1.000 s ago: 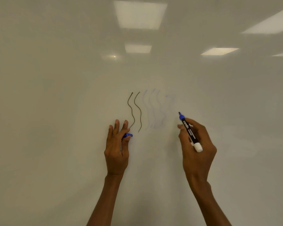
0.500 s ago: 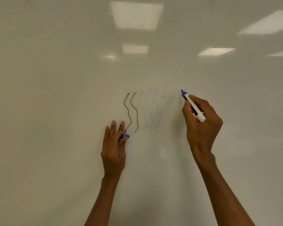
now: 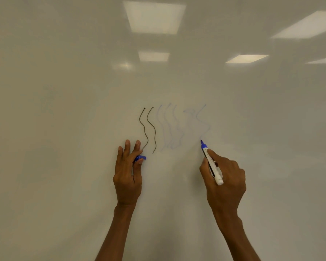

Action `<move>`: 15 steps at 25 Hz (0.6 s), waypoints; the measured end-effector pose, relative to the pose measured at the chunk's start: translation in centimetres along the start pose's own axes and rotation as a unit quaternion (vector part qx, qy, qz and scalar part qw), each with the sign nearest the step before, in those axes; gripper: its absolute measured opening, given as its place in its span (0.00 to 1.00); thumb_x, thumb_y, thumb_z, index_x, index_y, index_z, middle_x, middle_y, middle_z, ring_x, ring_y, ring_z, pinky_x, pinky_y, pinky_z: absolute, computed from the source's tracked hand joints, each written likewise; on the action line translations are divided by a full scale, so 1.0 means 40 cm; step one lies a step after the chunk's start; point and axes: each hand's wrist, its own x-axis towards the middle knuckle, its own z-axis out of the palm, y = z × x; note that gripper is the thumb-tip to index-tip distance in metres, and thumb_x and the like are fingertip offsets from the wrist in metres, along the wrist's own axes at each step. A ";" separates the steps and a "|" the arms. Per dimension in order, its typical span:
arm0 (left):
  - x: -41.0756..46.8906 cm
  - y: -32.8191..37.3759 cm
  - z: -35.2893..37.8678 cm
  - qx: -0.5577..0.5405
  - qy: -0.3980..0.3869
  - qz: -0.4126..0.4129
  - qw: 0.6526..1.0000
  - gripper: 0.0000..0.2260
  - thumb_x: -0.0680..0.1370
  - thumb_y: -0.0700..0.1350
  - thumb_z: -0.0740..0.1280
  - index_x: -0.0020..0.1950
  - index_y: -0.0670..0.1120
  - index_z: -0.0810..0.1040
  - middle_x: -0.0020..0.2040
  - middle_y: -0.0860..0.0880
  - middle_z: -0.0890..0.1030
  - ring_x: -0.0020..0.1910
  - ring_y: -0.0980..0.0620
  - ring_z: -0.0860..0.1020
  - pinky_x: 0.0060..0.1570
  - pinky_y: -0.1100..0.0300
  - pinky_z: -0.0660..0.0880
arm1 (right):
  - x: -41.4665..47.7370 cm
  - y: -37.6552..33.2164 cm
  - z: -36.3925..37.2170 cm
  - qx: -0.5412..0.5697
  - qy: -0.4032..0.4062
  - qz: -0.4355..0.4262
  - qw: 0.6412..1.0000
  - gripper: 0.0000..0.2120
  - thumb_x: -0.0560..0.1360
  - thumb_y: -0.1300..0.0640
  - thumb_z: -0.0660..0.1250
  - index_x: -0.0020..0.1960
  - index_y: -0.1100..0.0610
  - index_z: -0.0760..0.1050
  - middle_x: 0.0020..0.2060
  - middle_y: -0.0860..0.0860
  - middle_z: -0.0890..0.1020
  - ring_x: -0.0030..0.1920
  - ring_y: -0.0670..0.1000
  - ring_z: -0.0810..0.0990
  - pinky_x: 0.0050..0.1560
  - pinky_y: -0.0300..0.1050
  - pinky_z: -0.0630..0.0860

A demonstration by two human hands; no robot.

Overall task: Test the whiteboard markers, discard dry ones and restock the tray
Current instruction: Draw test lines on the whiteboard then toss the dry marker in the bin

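Downward from the top of its stroke came the right hand (image 3: 224, 185), and a faint blue wavy line (image 3: 201, 119) now stood on the whiteboard (image 3: 64, 129). Its fingers were curled round the blue marker (image 3: 212, 165), whose tip sat at the line's lower end. The left hand (image 3: 127, 178) lay against the board with its upper fingers straight, pinching the blue cap (image 3: 140, 157) between thumb and a finger. The cap sat just beside two dark wavy lines (image 3: 144, 127) and other pale blue lines (image 3: 169, 127).

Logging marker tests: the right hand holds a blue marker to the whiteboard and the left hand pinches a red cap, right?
The cap in the left hand is blue, not red, as the head view shows. The right hand does hold the blue marker to the whiteboard.
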 end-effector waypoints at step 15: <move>-0.005 -0.014 -0.004 0.022 -0.007 0.004 1.000 0.22 0.85 0.52 0.56 0.66 0.36 0.77 0.71 0.40 0.73 0.76 0.44 0.64 0.73 0.50 0.67 | 0.149 -0.025 -0.013 0.183 -0.004 0.118 0.976 0.12 0.76 0.56 0.68 0.59 0.53 0.82 0.45 0.44 0.83 0.43 0.51 0.82 0.45 0.55 0.79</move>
